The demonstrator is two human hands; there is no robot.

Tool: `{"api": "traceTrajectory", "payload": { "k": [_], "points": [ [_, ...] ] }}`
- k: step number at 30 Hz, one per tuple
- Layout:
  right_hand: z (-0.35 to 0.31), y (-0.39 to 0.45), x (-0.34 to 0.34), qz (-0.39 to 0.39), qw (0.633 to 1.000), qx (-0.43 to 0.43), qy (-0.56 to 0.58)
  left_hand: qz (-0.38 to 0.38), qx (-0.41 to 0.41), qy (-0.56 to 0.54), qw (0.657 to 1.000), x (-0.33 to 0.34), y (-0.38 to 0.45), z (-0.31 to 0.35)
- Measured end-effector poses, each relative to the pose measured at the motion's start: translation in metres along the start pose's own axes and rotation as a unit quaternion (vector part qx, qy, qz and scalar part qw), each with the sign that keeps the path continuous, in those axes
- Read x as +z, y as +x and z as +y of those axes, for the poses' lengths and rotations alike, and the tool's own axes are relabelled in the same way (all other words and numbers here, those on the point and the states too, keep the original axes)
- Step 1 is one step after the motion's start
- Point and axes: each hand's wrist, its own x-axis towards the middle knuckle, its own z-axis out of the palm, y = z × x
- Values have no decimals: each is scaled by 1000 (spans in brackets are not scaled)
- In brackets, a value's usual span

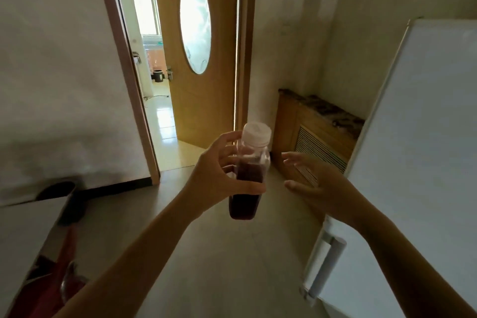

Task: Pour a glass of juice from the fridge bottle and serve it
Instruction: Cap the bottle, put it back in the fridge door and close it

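A clear plastic juice bottle with a white screw cap stands upright in mid-air, about two thirds full of dark red juice. My left hand grips its middle, thumb across the front and fingers behind. My right hand floats just right of the bottle, fingers spread, touching nothing. The white fridge fills the right side, its door shut and its handle low by my right forearm. No glass is in sight.
A wooden door with an oval frosted pane stands open ahead onto a bright tiled room. A wooden radiator cover sits in the corner beside the fridge. A white table corner and dark objects lie at lower left.
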Motion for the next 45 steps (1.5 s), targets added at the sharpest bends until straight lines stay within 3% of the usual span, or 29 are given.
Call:
{"api": "traceTrajectory", "payload": {
  "k": [9,15,18,23,29,34,42,45],
  "points": [
    [25,87,0,95,970,161,-157,-184,66,-46,980,4,170,-72],
    [36,109,-18,141,915,272,-264,-304,84,-110,942,58,257,-97],
    [53,121,-22,116,910,307,-253,-336,106,-130,927,92,291,-99],
    [75,127,-20,177,879,340,-282,-409,128,-196,882,142,329,-99],
    [75,133,-16,223,834,427,-270,-518,154,-259,801,202,367,-91],
    [65,140,-12,258,774,501,-290,-622,169,-304,702,270,380,-84],
    [74,162,2,315,594,652,-351,-776,152,-332,515,350,358,-68],
    [76,164,8,328,541,688,-355,-796,90,-357,480,371,341,-59]
  ]
}}
